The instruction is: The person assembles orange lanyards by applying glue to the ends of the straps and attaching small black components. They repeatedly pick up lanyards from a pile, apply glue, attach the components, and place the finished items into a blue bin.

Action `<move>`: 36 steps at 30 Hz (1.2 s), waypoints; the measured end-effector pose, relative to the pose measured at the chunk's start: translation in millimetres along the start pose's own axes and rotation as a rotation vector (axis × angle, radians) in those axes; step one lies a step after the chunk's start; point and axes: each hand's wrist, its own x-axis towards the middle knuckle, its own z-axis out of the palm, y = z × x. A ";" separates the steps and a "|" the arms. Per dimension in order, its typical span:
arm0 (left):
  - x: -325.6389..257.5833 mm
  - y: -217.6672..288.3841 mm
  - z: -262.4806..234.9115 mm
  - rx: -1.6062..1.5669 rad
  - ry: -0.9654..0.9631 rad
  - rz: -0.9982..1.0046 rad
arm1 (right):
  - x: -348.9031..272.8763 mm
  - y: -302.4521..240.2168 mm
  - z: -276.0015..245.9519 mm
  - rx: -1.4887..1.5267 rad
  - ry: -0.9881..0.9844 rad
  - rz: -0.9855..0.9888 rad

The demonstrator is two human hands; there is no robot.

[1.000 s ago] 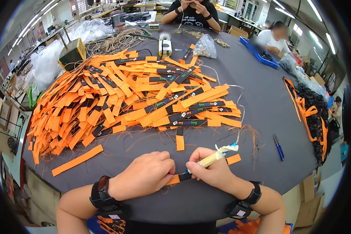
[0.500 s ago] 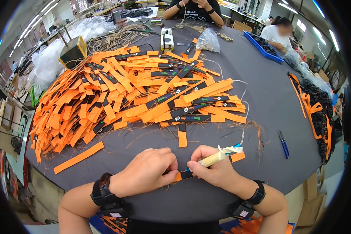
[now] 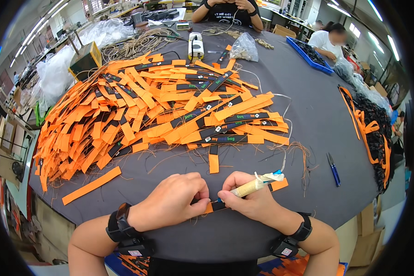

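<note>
My left hand [image 3: 172, 201] presses down on an orange strap with a black middle [image 3: 277, 186] that lies flat at the near edge of the dark grey table [image 3: 308, 115]. My right hand [image 3: 246, 200] grips a tan pen-like tool [image 3: 257, 184] wrapped with white tape and tipped in blue, its point on the strap between the two hands. Both wrists wear black bands. A thin cord runs from the tool's top toward the pile.
A large heap of orange-and-black straps [image 3: 147, 106] fills the table's middle and left. One orange strip [image 3: 92, 185] lies loose near the left. Blue scissors [image 3: 333, 169] sit to the right, by a pile of black and orange straps [image 3: 372, 133]. Other people sit at the far side near a blue tray [image 3: 308, 53].
The view has shifted slightly; both hands stay on the strap with only small finger movements.
</note>
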 end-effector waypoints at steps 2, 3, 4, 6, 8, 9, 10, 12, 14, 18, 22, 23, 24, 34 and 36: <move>0.3 0.2 -2.6 0.032 0.029 0.006 | 0.1 0.5 -0.1 0.019 0.015 0.001; -0.2 -1.2 -6.0 0.092 0.049 0.018 | 0.0 1.9 0.1 0.045 0.028 0.004; -0.6 -3.0 -8.8 0.153 0.065 0.030 | -0.3 3.4 0.1 0.073 0.043 0.007; -4.4 1.9 -17.6 0.384 0.136 0.066 | -1.2 0.6 -2.6 0.136 0.049 0.065; -8.7 11.7 -20.9 0.418 0.101 0.076 | -1.2 0.0 -4.0 0.160 0.053 0.087; -12.4 17.4 -17.2 0.336 0.032 0.069 | -1.3 0.9 -4.4 0.151 0.054 0.080; -16.5 23.5 -13.1 0.254 -0.032 0.061 | -1.3 0.6 -4.9 0.139 0.052 0.071; -21.5 29.2 -0.6 0.245 -0.111 0.078 | -0.8 0.7 -4.8 0.126 0.042 0.045; -22.8 32.6 8.8 0.260 -0.127 0.033 | -0.4 2.1 -4.8 0.114 0.053 0.031; -17.7 22.7 13.7 0.214 -0.085 0.044 | 1.2 4.6 -2.1 0.109 0.138 0.015; -14.4 20.1 9.5 0.153 -0.099 0.031 | -0.9 0.1 -2.6 0.175 0.124 0.027; -13.8 19.4 8.9 0.132 -0.098 0.035 | -2.0 1.7 -4.2 0.153 0.091 0.001; -12.5 18.8 7.6 0.116 -0.095 0.038 | -3.4 4.9 -6.7 0.131 0.057 -0.024; -8.0 13.8 4.7 0.025 -0.044 0.073 | -3.7 6.6 -5.4 0.084 0.005 -0.018; -7.4 14.1 4.7 0.009 -0.044 0.073 | -4.3 6.7 -5.2 0.069 0.002 -0.023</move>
